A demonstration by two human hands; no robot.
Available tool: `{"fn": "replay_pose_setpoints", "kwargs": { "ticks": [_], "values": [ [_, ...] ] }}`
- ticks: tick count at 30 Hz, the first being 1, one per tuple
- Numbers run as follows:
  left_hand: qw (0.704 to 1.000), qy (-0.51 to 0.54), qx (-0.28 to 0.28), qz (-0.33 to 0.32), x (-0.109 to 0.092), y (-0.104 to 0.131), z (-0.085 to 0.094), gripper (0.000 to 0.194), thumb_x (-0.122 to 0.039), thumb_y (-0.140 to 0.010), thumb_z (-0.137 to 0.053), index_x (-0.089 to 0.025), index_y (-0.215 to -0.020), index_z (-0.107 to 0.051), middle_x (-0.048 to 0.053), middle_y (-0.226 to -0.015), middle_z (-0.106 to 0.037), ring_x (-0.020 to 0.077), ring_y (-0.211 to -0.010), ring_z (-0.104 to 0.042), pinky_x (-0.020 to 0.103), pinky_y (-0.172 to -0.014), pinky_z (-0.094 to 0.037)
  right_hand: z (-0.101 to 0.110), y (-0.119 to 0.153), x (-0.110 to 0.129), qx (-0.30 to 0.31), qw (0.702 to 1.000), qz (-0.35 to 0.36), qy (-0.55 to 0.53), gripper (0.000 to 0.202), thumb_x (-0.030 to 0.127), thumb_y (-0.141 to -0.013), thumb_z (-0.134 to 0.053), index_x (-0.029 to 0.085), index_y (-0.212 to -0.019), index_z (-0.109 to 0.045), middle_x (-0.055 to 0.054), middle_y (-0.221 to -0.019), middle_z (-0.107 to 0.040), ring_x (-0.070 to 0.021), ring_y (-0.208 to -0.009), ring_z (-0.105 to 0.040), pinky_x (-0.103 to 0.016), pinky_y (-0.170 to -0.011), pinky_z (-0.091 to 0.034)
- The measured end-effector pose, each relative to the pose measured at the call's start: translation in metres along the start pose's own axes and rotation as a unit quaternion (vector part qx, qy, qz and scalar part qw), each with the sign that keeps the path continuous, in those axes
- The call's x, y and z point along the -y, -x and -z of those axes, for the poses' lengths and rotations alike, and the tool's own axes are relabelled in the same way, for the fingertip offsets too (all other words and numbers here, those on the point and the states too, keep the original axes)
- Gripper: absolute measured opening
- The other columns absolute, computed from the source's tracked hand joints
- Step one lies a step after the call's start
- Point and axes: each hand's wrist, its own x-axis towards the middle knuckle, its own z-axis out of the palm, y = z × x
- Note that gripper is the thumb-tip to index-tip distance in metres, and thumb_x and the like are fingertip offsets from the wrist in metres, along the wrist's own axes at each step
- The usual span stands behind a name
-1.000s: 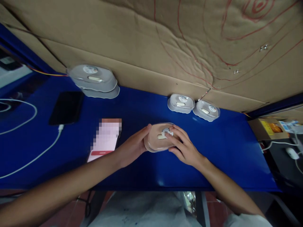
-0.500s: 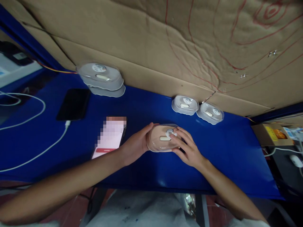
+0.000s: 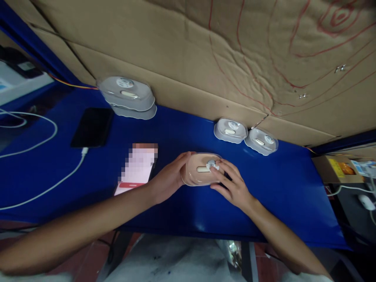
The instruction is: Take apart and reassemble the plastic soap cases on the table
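A small oval plastic box with a clear lid and a beige-pink look is held above the blue table, in front of my body. My left hand is wrapped round its left end, with the thumb along the far edge. Over the right end lies my right hand, curved, its fingertips on a whitish label on the lid and its thumb by the near edge. The label looks uneven and is partly covered by the fingers. A pale oblong handle shows beside it.
Stacked similar boxes stand at the back left. Two more, a left box and a right box, sit against the cardboard wall. A lit phone and a dark phone with a white cable lie left.
The box in my hands has shifted very slightly left and up in view. Both hands keep much the same hold, and the whole view has moved a little.
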Motion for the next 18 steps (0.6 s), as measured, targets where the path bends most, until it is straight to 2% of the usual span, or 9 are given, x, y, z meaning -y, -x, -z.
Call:
{"fn": "replay_pose_setpoints", "kwargs": {
  "ticks": [5, 9, 15, 18],
  "values": [
    [0.999, -0.004, 0.026, -0.029, -0.004, 0.005, -0.006, 0.034, -0.052, -0.102, -0.067, -0.025, -0.124, -0.069, 0.005, -0.124, -0.076, 0.0216, -0.106, -0.072, 0.030, -0.084, -0.058, 0.001, -0.001, 0.004, 0.004, 1.000, 0.011, 0.012, 0.078, 0.028, -0.100, -0.072, 0.032, -0.168, -0.034, -0.015, -0.147, -0.060, -0.0357, -0.148, -0.051, -0.060, -0.117, -0.053],
    [0.999, -0.009, 0.040, -0.034, -0.005, 0.004, -0.007, 0.034, -0.054, -0.102, -0.066, -0.026, -0.119, -0.071, 0.004, -0.120, -0.076, 0.0206, -0.105, -0.072, 0.028, -0.083, -0.057, 0.000, -0.004, 0.008, 0.008, 0.999, -0.032, -0.018, 0.074, 0.028, -0.101, -0.071, 0.033, -0.166, -0.037, -0.015, -0.150, -0.057, -0.0337, -0.148, -0.051, -0.058, -0.118, -0.052],
    [0.999, -0.025, -0.023, -0.030, -0.001, -0.002, 0.002, 0.034, -0.053, -0.100, -0.067, -0.028, -0.122, -0.070, 0.003, -0.123, -0.075, 0.0226, -0.110, -0.070, 0.030, -0.086, -0.056, -0.001, -0.012, 0.014, 0.037, 0.999, -0.017, 0.027, 0.083, 0.033, -0.101, -0.070, 0.028, -0.171, -0.024, -0.019, -0.147, -0.059, -0.0359, -0.150, -0.049, -0.058, -0.118, -0.052],
    [0.999, -0.004, -0.045, -0.004, -0.003, -0.004, 0.004, 0.030, -0.048, -0.104, -0.063, -0.024, -0.120, -0.071, 0.004, -0.123, -0.075, 0.0208, -0.109, -0.070, 0.029, -0.089, -0.056, 0.000, -0.014, 0.015, 0.057, 0.998, -0.023, 0.026, 0.090, 0.041, -0.100, -0.070, 0.022, -0.172, -0.019, -0.023, -0.154, -0.053, -0.0393, -0.155, -0.042, -0.062, -0.119, -0.050]
  ]
}}
